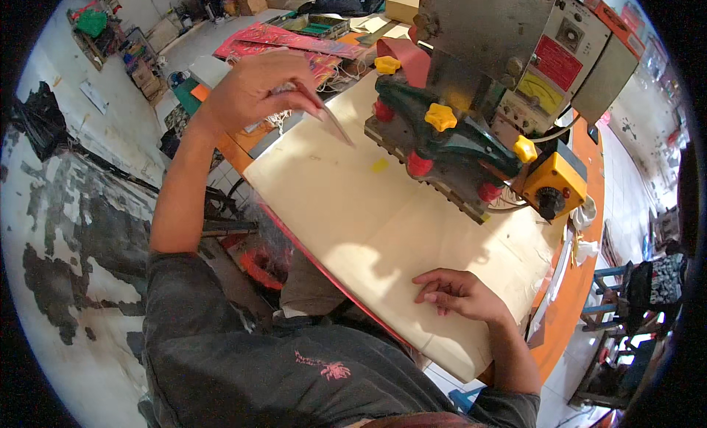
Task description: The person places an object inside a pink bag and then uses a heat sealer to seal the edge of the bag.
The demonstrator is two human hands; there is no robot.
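My left hand (265, 89) is raised over the far left part of a cream-coloured padded board (324, 185). Its thumb and fingers pinch a thin, flat, pinkish-brown piece (336, 124), seen nearly edge-on and pointing down toward the board; its exact kind does not show. My right hand (460, 294) rests low over the board's near right part, fingers loosely bent and apart, with nothing visible in them. Beyond the board stands a press machine (479, 45). Its dark green clamp (464, 137) carries yellow star knobs (440, 117) and red spacers above a flat metal plate.
Right of the press are a yellow box with a black dial (552, 196) and a control panel with a meter (541, 89). Red printed sheets (287, 45) and white strings lie at the back left. The orange tabletop (563, 325) shows along the right.
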